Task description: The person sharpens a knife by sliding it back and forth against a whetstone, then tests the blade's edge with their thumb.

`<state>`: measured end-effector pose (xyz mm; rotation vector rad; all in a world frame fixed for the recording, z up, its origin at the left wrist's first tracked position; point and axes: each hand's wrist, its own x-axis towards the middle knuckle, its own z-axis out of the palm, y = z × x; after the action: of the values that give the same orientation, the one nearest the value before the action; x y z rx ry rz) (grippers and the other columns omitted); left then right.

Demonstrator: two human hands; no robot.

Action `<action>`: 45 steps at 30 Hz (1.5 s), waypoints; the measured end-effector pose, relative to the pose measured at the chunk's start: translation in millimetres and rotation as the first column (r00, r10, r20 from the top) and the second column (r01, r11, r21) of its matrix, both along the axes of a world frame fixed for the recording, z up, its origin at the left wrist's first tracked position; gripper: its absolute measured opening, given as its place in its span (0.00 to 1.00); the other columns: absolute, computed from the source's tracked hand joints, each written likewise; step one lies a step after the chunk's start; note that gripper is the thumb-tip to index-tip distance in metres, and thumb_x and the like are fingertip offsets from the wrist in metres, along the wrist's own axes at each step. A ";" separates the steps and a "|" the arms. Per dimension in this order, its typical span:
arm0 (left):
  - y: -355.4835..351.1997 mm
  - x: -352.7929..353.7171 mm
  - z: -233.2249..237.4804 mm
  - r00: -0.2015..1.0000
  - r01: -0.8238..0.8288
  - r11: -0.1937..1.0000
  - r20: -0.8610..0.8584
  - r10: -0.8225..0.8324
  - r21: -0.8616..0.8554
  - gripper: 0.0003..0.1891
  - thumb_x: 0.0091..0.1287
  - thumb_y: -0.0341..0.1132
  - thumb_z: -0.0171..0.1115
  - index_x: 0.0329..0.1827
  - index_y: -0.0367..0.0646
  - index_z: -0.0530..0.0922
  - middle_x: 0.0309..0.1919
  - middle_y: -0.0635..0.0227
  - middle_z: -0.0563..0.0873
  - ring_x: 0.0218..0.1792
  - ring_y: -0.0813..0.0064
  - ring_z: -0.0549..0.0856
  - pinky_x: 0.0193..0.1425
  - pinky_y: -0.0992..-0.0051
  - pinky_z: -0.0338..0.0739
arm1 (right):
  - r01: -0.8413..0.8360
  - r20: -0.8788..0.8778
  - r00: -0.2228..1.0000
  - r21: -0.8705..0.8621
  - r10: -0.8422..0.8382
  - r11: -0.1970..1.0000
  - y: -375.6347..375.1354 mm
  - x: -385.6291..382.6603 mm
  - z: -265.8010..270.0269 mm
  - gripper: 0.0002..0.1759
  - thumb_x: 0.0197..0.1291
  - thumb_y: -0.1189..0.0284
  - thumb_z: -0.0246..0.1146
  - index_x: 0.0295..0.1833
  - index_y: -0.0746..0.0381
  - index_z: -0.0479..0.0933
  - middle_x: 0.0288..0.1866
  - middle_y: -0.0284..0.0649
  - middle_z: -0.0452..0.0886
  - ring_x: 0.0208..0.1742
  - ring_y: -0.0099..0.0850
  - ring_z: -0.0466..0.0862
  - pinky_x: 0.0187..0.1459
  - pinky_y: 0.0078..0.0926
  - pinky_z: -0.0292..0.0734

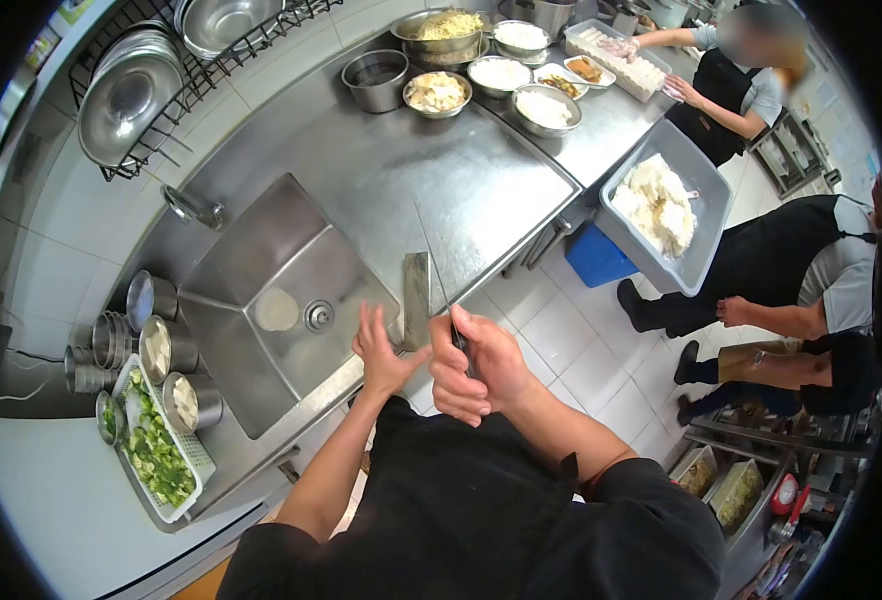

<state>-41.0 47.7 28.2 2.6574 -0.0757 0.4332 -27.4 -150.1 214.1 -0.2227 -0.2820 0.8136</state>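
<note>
My right hand (486,365) is wrapped round the handle of a knife (441,282). Its thin blade shows nearly edge-on and points away from me over the steel counter. A grey block like a sharpening stone (417,295) lies between the counter's front edge and the sink (261,385), just left of the blade. Fingers spread, my left hand (386,358) hovers at the sink's near rim, beside the stone's lower end, holding nothing.
Metal bowls of white food (499,74) and a dark pot (376,80) stand at the counter's back. Left of the sink are a basket of greens (161,450) and steel pots (168,348). Two co-workers stand right, near a grey tub (713,200).
</note>
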 end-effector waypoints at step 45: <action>-27.1 23.7 268.9 0.788 0.330 0.044 0.249 -0.562 -0.943 0.14 0.76 0.35 0.61 0.54 0.30 0.81 0.43 0.52 0.91 0.43 0.66 0.90 0.54 0.68 0.83 | -0.162 0.149 0.973 -0.111 0.178 0.981 1.3 -17.8 11.1 0.30 0.81 0.50 0.41 0.29 0.61 0.63 0.11 0.33 0.61 0.07 0.22 0.60 0.09 0.23 0.59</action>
<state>-17.3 20.6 297.1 1.1957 -0.4314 -0.0651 -45.2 -148.8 225.2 -0.3602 -0.4155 0.9826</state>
